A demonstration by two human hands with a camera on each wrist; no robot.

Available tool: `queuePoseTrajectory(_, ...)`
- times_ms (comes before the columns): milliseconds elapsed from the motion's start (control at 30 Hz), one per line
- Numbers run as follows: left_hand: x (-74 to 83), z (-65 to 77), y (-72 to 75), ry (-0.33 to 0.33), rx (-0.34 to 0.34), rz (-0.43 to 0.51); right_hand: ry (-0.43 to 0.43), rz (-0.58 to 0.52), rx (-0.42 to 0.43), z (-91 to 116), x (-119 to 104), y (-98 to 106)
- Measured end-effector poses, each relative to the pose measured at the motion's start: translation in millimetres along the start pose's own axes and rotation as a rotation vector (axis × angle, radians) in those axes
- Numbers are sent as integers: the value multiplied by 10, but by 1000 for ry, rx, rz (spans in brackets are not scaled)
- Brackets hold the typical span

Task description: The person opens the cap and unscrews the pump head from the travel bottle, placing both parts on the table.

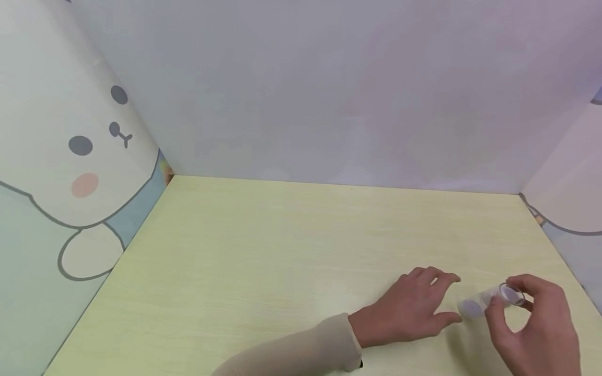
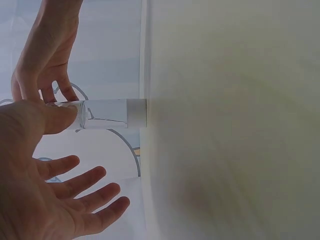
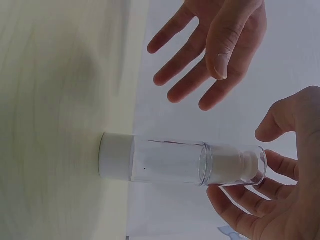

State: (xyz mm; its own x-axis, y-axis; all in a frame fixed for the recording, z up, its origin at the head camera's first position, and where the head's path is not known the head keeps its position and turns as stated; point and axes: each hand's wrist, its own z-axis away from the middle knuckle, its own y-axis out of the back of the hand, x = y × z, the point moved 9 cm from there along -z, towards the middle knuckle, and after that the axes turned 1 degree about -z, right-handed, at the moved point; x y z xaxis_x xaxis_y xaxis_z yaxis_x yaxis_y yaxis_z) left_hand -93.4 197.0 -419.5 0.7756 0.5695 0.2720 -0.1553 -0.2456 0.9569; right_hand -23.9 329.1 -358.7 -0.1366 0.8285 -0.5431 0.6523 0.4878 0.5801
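Observation:
A slim pump bottle stands upright on the table, with a white base, a clear body and a clear cap over a white pump top. My right hand is at the cap, its fingers curled round the far side. The right thumb lies close by the cap's top end. To the left of the bottle is my left hand, fingers spread and holding nothing. The left thumb overlaps the cap in the left wrist view and hides part of it.
The pale wood-look table runs back to a plain light wall. Side panels carry a cartoon print at the left and another cartoon print at the right. The bottle stands near the table's right side.

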Motion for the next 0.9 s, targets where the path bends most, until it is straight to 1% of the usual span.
queuePoseTrajectory(167,50,-41,-29,-15,0,-13,3,1,5,8,18,5)
queuePoseTrajectory(333,130,-93,-49,-33,-11,-14,36,-11,23,32,7,2)
queuePoseTrajectory(500,194,-160,-115,-10,-58,19,28,8,18,35,21,-1)
queuePoseTrajectory(600,224,-190,-144,-4,-73,22,36,8,17,27,15,2)
queuePoseTrajectory(767,271,-226,-142,-31,-61,6,51,6,17,21,13,3)
queuePoseTrajectory(900,290,-249,-151,-40,-53,7,64,3,24,24,16,4)
